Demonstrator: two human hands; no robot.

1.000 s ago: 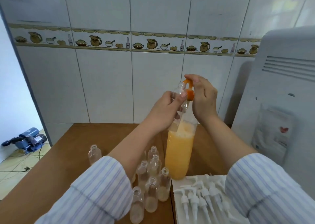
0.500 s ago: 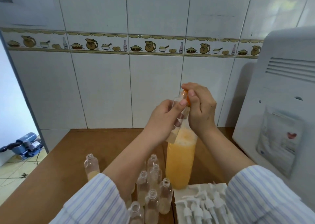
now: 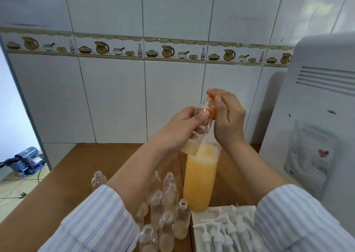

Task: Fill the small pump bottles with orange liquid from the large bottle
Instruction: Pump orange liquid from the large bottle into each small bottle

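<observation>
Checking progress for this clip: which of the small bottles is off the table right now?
The small bottle gripped in the left hand, tilted beside the large bottle's neck; the others stand on the table.

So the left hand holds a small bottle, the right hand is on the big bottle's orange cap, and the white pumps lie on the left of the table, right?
Not quite. The head view shows the pumps lying on the right of the table, beside the big bottle. The rest holds: the left hand holds a small bottle, and the right hand is on the orange cap.
</observation>
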